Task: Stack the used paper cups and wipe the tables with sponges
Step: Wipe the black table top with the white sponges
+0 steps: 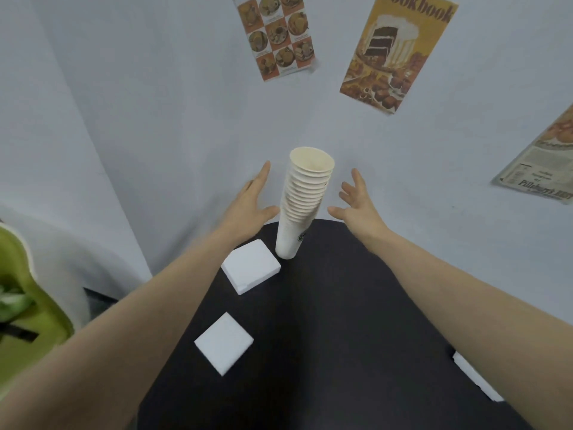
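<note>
A tall stack of white paper cups point(302, 206) stands upright near the far edge of the black table point(341, 336), leaning slightly right. My left hand point(252, 201) hovers just left of the stack with fingers straight, its thumb close to the cups. My right hand point(356, 201) is spread on the other side, a small gap away. Neither hand holds anything. Two white sponges lie on the table's left part: one point(250, 266) beside the stack's base, one point(224, 342) nearer me. A third white sponge point(474, 380) is partly hidden behind my right forearm.
A pale wall rises right behind the table, with food posters point(400, 48) and a newspaper page point(539, 169) pinned to it. A green chair point(28, 305) stands at the left, beyond the table's edge.
</note>
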